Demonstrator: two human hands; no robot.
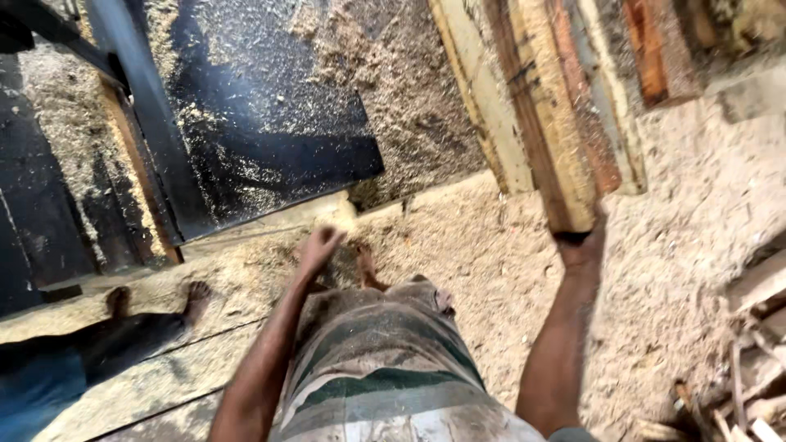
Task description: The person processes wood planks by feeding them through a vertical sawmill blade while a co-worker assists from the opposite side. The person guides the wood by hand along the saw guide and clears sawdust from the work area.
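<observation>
Sawdust [491, 245] is spread over the whole floor. The right arm is stretched forward, and the near end of a long plank [561, 139] is gripped from below by the right hand [583, 248]. The left hand [318, 248] is held loosely open and empty, lower left. Another person's bare feet [155, 299] are seen far left.

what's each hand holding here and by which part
The right hand grips the near end of a long wooden plank, from underneath. The left hand holds nothing; it hangs free above the sawdust floor.
</observation>
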